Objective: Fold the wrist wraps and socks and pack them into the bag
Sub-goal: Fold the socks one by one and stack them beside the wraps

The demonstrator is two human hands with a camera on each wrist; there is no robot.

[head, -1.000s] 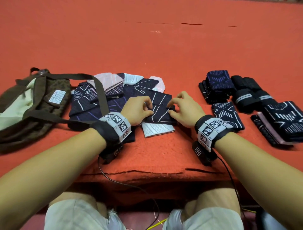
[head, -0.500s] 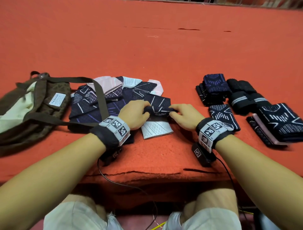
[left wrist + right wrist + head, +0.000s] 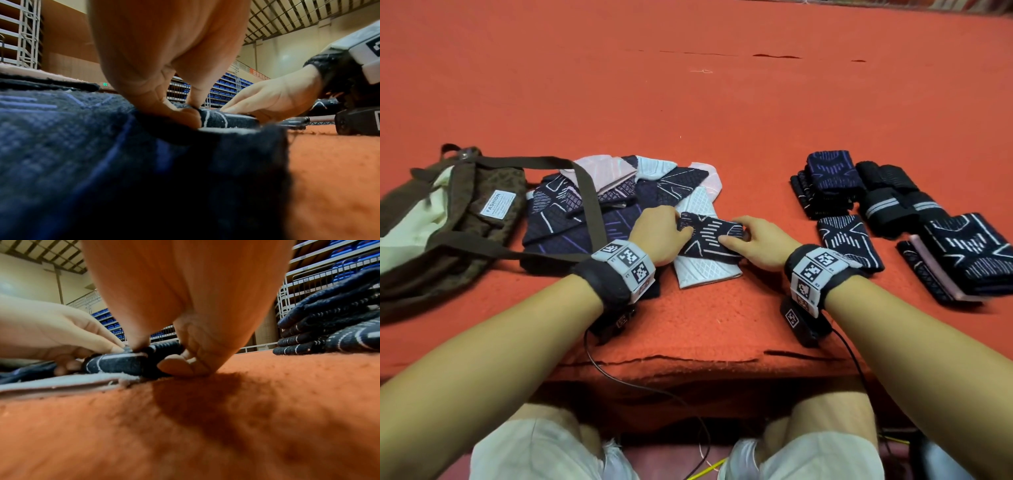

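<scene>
Two hands on one dark sock (image 3: 707,240), right of the bag (image 3: 445,219): my left hand (image 3: 659,236) and right hand (image 3: 755,245) pinch its ends; I'd press the fold flat, edges matched.

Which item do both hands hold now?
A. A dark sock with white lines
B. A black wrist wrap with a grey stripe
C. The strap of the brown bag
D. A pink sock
A: the left hand and right hand each pinch an end of the dark sock with white lines, folded between them.
</scene>
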